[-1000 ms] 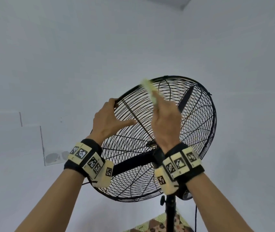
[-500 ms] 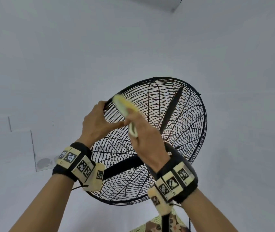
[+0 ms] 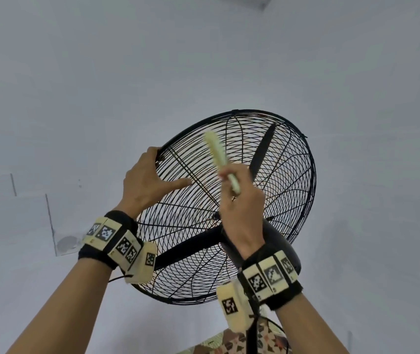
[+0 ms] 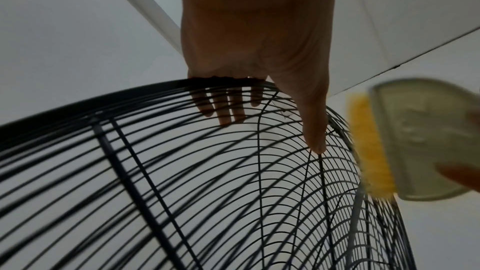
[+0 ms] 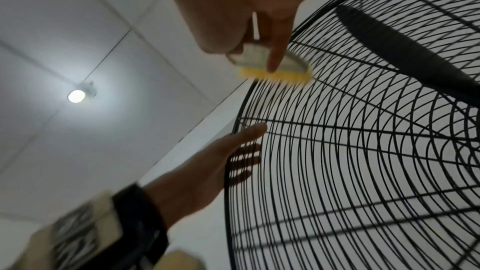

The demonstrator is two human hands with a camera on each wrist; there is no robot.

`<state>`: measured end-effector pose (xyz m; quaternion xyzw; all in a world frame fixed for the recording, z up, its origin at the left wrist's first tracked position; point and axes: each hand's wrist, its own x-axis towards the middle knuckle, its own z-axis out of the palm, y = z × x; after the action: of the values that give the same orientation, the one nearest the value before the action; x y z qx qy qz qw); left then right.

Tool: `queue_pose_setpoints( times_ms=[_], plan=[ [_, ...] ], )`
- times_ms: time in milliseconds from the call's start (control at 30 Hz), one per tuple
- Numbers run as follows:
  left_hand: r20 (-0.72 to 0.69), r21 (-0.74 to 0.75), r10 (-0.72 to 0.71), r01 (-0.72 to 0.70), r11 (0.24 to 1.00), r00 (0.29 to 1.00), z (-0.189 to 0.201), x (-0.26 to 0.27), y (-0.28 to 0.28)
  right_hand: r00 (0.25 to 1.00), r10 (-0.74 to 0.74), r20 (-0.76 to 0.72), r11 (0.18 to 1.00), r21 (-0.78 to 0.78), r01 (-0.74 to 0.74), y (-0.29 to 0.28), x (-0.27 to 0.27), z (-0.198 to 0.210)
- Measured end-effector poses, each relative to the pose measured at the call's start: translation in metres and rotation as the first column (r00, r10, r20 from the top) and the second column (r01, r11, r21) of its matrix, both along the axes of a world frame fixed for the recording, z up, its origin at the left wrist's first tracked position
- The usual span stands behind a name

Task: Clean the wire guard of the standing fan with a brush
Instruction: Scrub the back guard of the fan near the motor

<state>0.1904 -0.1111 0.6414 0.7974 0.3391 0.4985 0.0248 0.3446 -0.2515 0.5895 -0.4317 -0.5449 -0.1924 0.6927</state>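
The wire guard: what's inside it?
Inside the wire guard dark fan blades show through the wires. The hub is hidden behind the right hand holding the brush.

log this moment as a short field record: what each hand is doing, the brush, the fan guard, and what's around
left hand: grips the rim of the wire guard, fingers hooked over the edge, thumb on the wires
right hand: holds the brush by its handle
brush: pale body, yellow bristles against the wires near the upper rim
fan blades: dark, inside the guard
surroundings: ceiling lamp lit, white walls
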Motion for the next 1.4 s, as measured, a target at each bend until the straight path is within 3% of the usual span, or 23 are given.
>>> queue_pose_setpoints(
  times_ms=[67,100,167,267,300,367,467,500,567,633,667,733,833,900,1033,1100,1167,1233,1300,1400],
  plan=[
    [0.005,0.007,-0.004,0.004,1.000,1.000,0.000,0.003,-0.001,0.982,-0.067,-0.175,0.992,0.096,0.084,0.003,0.007,0.007],
    [0.006,0.010,-0.002,0.002,1.000,1.000,0.000,0.004,-0.002,0.981,-0.085,-0.172,0.991,0.084,0.101,0.006,0.006,0.006],
    [0.001,0.006,0.011,-0.011,1.000,1.000,0.000,0.005,-0.002,0.997,-0.069,-0.026,0.997,-0.040,0.067,0.009,-0.004,-0.002],
    [-0.018,0.003,0.027,-0.027,1.000,0.999,0.001,0.001,-0.001,0.976,0.102,0.192,0.976,-0.209,-0.061,0.003,-0.015,-0.019],
    [-0.025,0.005,0.025,-0.025,1.000,0.999,0.001,-0.001,-0.001,0.976,0.135,0.169,0.972,-0.215,-0.097,0.000,-0.013,-0.020],
    [-0.023,0.012,0.013,-0.013,1.000,1.000,0.000,-0.002,-0.001,0.995,0.102,-0.014,0.990,-0.096,-0.103,-0.004,-0.003,-0.013],
    [-0.018,0.027,0.024,-0.024,0.999,1.000,-0.001,0.001,-0.004,0.962,-0.082,-0.260,0.987,0.115,0.115,-0.001,0.011,-0.004],
    [-0.015,0.029,0.030,-0.030,0.999,0.999,-0.001,0.002,-0.005,0.960,-0.087,-0.268,0.988,0.102,0.117,0.001,0.009,-0.005],
    [-0.004,0.018,0.036,-0.036,0.999,0.999,-0.002,0.004,-0.004,0.989,-0.058,-0.133,0.998,-0.037,0.053,0.006,0.001,-0.016],
    [-0.005,0.010,0.036,-0.036,0.999,0.999,-0.003,0.002,-0.003,0.998,0.055,0.028,0.984,-0.173,-0.049,0.006,-0.006,-0.033],
    [-0.005,0.013,0.039,-0.039,0.999,0.999,-0.003,0.000,-0.002,0.993,0.115,0.041,0.974,-0.200,-0.104,0.004,-0.007,-0.039],
    [0.001,0.018,0.043,-0.043,0.999,0.999,-0.003,-0.002,-0.002,0.982,0.158,-0.103,0.979,-0.114,-0.169,0.001,-0.004,-0.039],
    [0.004,0.034,0.028,-0.028,0.999,1.000,-0.003,0.002,-0.005,0.950,0.011,-0.312,0.993,0.116,0.026,0.009,0.006,-0.031],
    [0.008,0.031,0.030,-0.030,0.999,1.000,-0.003,0.004,-0.006,0.964,-0.014,-0.265,0.998,0.053,0.029,0.013,0.000,-0.031],
    [0.011,0.020,0.044,-0.044,0.999,0.999,-0.004,0.000,-0.003,0.984,0.179,-0.024,0.962,-0.205,-0.180,0.003,-0.005,-0.047],
    [0.006,0.033,0.043,-0.043,0.999,0.999,-0.005,-0.001,-0.003,0.978,0.178,-0.113,0.973,-0.130,-0.192,-0.004,0.000,-0.043],
    [0.013,0.039,0.030,-0.031,0.999,0.999,-0.004,0.001,-0.005,0.960,0.106,-0.260,0.994,0.041,-0.099,-0.002,0.010,-0.031],
    [0.016,0.046,0.028,-0.029,0.999,0.999,-0.003,0.004,-0.006,0.949,0.059,-0.309,0.994,0.106,-0.028,0.004,0.012,-0.023],
    [0.019,0.040,0.033,-0.034,0.999,0.999,-0.003,0.005,-0.005,0.975,0.038,-0.221,0.999,0.016,-0.036,0.008,0.007,-0.024],
    [0.023,0.032,0.038,-0.039,0.999,0.999,-0.004,0.001,-0.003,0.977,0.202,-0.061,0.962,-0.174,-0.210,0.004,-0.003,-0.040]
  ],
)
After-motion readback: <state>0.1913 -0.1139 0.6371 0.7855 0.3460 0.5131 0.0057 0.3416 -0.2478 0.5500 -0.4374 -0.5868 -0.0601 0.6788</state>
